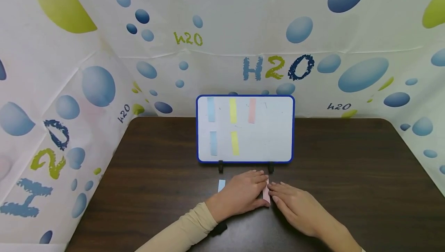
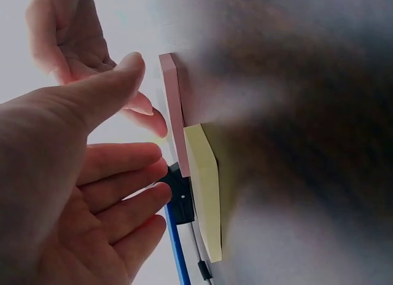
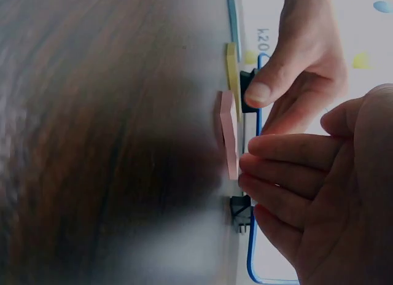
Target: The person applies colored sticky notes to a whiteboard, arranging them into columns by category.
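Observation:
A pink sticky-note pad (image 1: 266, 193) lies on the table between both hands. My left hand (image 1: 243, 192) is at its left side, fingers extended and thumb near its front end. My right hand (image 1: 295, 205) is on the other side, straight fingertips close to its right edge. In the left wrist view, a yellow sticky-note pad (image 2: 206, 193) lies beside the pink one; from the head, my left hand hides it. A blue sticky-note pad (image 1: 221, 185) shows partly behind that hand. The right wrist view has the pink pad (image 3: 228, 131) beside my right fingertips.
Behind the hands, a blue-framed whiteboard (image 1: 271, 140) stands on black feet (image 1: 220, 166). Blue, yellow and pink strips (image 1: 252, 110) form its upper row; blue and yellow strips (image 1: 235, 143) sit lower. A black object (image 1: 219, 229) lies partly under the left sleeve. A printed curtain surrounds the table.

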A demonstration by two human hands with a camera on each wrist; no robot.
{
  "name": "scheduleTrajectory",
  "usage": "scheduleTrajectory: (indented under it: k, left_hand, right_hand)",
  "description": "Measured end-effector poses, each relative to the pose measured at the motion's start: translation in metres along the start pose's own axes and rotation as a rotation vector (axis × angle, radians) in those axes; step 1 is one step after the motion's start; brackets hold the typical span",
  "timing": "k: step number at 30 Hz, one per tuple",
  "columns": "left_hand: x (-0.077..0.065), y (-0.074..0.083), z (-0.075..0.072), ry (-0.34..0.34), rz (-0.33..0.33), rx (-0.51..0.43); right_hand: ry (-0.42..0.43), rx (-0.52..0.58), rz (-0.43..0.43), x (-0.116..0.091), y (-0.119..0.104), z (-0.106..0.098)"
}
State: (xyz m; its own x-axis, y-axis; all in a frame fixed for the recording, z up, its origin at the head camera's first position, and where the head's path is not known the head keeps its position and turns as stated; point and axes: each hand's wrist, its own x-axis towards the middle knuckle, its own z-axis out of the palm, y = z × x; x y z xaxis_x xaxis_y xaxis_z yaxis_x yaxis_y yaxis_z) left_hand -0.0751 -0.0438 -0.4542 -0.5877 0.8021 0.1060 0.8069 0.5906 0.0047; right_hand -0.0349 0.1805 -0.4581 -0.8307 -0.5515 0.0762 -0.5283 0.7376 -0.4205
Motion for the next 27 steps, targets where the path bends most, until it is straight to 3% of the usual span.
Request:
scheduleTrajectory:
  k: [14,27]
  left_hand:
    - [0.0019,0.0003,0.0031,0.052,0.023,0.001]
    - [0.0017,-0.0011,0.0036,0.019,0.02,-0.043]
  right_hand:
    - [-0.071,0.016,0.018,0.0002,-0.0038,-0.0012]
    - [-0.072,0.031,0.012,-0.0015,-0.0053,-0.0048]
